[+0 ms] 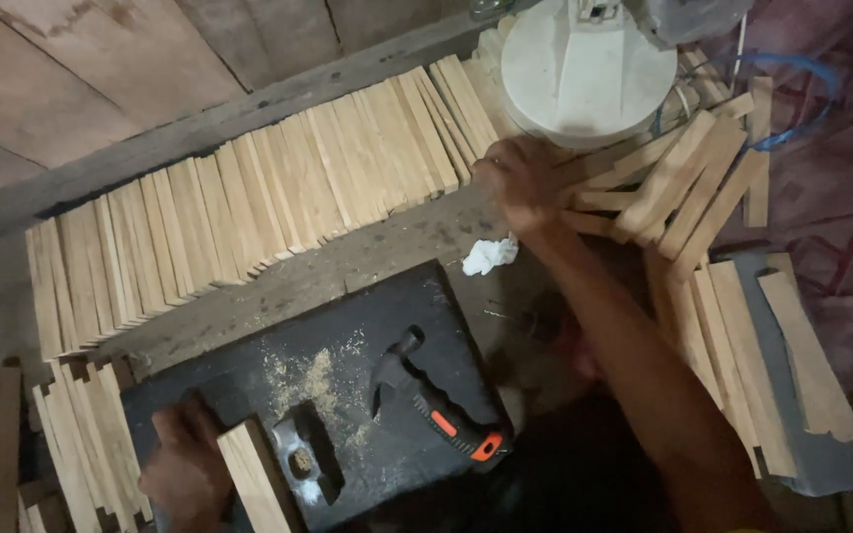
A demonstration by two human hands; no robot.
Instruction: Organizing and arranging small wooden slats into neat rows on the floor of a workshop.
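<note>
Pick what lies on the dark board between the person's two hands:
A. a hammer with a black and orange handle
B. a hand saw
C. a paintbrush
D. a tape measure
A: a hammer with a black and orange grip lies on the dark board amid sawdust, between the left hand holding a wooden slat and the right hand at the slat pile.

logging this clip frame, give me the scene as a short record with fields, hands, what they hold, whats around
left hand: at lower left, holding a short wooden slat on the dark work slab
right hand: stretched forward into a loose pile of slats
hammer: lying on the slab, black handle with orange patches, untouched
metal block: on the slab beside the held slat
sawdust: scattered on the slab
slat row: leaning in a long line behind
white round base: at top
white scrap: crumpled
</note>
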